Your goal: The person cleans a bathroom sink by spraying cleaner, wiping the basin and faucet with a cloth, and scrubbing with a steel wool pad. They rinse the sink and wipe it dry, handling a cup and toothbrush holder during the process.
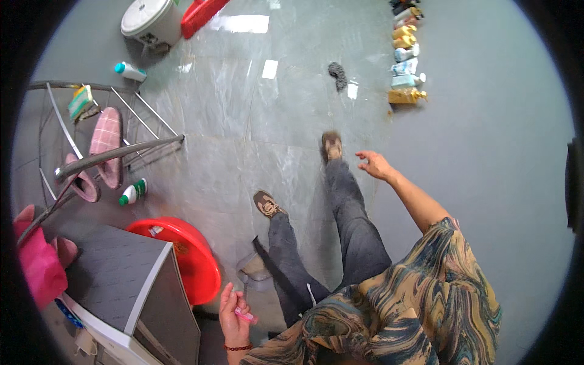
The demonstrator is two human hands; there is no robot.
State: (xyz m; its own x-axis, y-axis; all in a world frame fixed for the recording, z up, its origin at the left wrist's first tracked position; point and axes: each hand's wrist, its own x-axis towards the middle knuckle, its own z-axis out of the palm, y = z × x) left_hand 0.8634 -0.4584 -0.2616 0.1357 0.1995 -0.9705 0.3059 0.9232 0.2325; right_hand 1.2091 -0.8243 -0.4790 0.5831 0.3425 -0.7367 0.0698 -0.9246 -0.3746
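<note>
My left hand (233, 317), with a beaded bracelet at the wrist, is curled around a small pink plastic object (246, 315). What exactly the object is cannot be told, as the fingers cover part of it. This hand hangs low beside a grey-topped cabinet (119, 269), with a red plastic basin (200, 269) just beyond. My right hand (374, 165) is held out near my forward shoe (332, 145), fingers apart, nothing in it. Farther ahead, a grey mesh scourer (337, 75) lies on the wet tiled floor (219, 109).
Several bottles and tubes (405, 68) line the floor along the right wall. At left a metal rack (118, 153) holds pink checked slippers (107, 146). White bottles (133, 72) stand or lie near it. A white bucket (153, 23) and a red broom head (198, 18) are at the far left.
</note>
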